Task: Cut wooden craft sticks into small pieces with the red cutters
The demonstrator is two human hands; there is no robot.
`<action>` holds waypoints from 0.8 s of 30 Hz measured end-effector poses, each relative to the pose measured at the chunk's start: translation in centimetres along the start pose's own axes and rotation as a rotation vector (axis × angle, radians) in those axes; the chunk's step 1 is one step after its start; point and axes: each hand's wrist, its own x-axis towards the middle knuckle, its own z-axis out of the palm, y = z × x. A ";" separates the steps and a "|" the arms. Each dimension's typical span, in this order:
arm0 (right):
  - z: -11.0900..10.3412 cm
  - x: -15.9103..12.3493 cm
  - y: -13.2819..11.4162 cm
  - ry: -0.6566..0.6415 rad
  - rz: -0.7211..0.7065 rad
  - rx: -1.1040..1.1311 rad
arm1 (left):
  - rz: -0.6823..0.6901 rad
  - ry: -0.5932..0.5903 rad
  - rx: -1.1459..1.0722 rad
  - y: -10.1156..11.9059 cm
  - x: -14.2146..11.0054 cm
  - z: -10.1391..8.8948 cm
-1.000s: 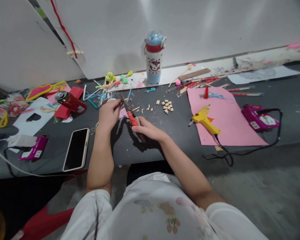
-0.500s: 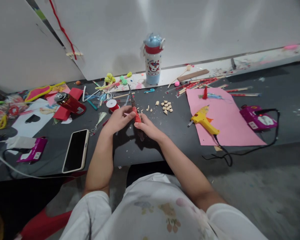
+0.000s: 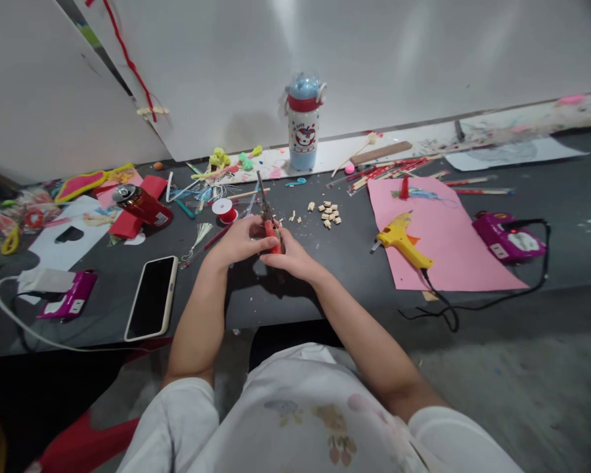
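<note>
Near the front edge of the dark table, long-nose pliers [image 3: 272, 235] with red handles point up and away from me, their dark tip raised. My left hand [image 3: 242, 242] is closed at the left side of the handles, thumb across them. From the right, my right hand [image 3: 295, 255] grips the same handles, its thumb toward the left. Fingers hide part of the handles. Just beyond my hands lie short pieces of cut wooden stick [image 3: 329, 213] and small scraps. A spool of red thread [image 3: 225, 211] stands beside my left hand.
A yellow glue gun [image 3: 404, 240] rests on pink paper [image 3: 448, 263], its cord running to a purple power box [image 3: 509, 236]. On the left are a phone [image 3: 152, 299], a tilted red can [image 3: 145, 205] and craft scraps. A bottle [image 3: 304, 125] stands at the back.
The pliers have tilted slightly and moved a little lower in view between my hands. My left thumb has come further over the red handles. The whole view has shifted slightly.
</note>
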 end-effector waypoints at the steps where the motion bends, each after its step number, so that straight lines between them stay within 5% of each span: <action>1: 0.0 0.0 0.0 0.001 -0.004 -0.005 | 0.013 -0.014 -0.014 -0.2 0.0 0.0; 8: 0.5 0.0 0.2 0.058 -0.029 -0.106 | 0.154 -0.069 -0.015 -1.2 0.0 0.0; 19: 0.6 0.4 0.3 0.085 -0.009 -0.056 | 0.097 -0.043 0.058 -0.9 0.0 -0.2; 22: 0.6 0.5 0.5 0.111 0.035 -0.004 | 0.093 0.053 0.128 -0.7 0.2 -0.3; 24: 0.5 0.4 0.6 0.111 0.047 0.006 | 0.137 0.224 0.244 -0.5 0.0 -0.5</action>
